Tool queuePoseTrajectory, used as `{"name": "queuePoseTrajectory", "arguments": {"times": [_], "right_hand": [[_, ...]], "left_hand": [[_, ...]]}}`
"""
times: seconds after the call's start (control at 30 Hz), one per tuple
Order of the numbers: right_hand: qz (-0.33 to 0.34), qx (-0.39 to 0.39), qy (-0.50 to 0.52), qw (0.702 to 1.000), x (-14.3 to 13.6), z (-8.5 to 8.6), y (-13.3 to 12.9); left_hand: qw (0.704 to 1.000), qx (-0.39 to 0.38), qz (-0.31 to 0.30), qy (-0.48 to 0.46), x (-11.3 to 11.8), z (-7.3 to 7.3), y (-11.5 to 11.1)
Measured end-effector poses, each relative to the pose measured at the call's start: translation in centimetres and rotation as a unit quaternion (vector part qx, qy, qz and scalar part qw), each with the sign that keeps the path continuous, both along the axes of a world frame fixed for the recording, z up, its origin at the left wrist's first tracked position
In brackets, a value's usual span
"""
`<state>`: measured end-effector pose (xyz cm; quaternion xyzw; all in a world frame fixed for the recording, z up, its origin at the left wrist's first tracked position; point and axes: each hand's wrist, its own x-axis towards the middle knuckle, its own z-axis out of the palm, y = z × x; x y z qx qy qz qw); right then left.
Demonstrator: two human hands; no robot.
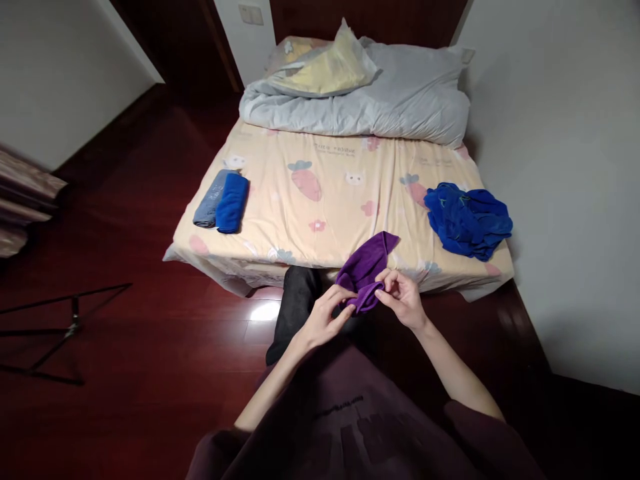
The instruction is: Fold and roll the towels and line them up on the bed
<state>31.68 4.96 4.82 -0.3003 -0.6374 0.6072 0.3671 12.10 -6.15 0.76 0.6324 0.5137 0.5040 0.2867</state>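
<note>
Dark red flooring (150, 260) runs around a bed (270, 213) whose pale sheet has carrots and flowers printed on it, its near edge just beyond the hands. Both hands are closed on one purple cloth (364, 261): the left hand (325, 319) pinches it on one side, the right hand (406, 301) on the other, a short span of fabric bunched between them. The rest of the cloth reaches away from the fingers toward the bed, ending in a pointed corner; whether that part touches the sheet I cannot tell.

Beyond the hands to the left, a grey rolled cloth (207, 205) and a blue rolled cloth (233, 203) lie side by side; to the right is a loose blue heap (467, 223). Farthest off lie a grey quilt (345, 115) and a yellow pillow (330, 72).

As I judge it, the step in hand is working the cloth's near edge with the fingertips, and the next move calls for an even pinch at both sides, so the soft layers don't slip or twist
</note>
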Motion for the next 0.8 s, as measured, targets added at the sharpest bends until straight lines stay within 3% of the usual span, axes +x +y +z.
{"name": "queuePoseTrajectory", "arguments": {"times": [0.1, 0.2, 0.43, 0.57, 0.7, 0.8], "right_hand": [[-0.078, -0.022, 0.000, 0.997, 0.6, -2.5, -0.9], [-0.099, -0.039, -0.012, 0.994, 0.7, -3.8, -2.1], [-0.115, -0.050, -0.044, 0.991, 0.4, -3.5, -4.3], [-0.080, -0.075, -0.054, 0.993, 0.5, -3.6, -6.1], [-0.059, -0.100, -0.048, 0.992, 0.5, -4.5, -8.2], [-0.104, -0.101, -0.045, 0.988, 1.2, -5.7, -8.9]], "left_hand": [[0.999, -0.037, -0.010, 0.002, 0.3, -0.1, -0.6], [0.999, -0.039, -0.009, -0.009, 1.0, -0.4, -0.3], [0.999, -0.042, -0.008, -0.003, 2.1, -1.7, 0.5], [0.997, -0.062, -0.023, 0.027, 1.3, -3.5, 0.5], [0.994, -0.094, -0.055, 0.013, 0.6, -5.9, 0.5], [0.990, -0.136, -0.023, -0.024, -0.5, -6.7, 0.0]]}}
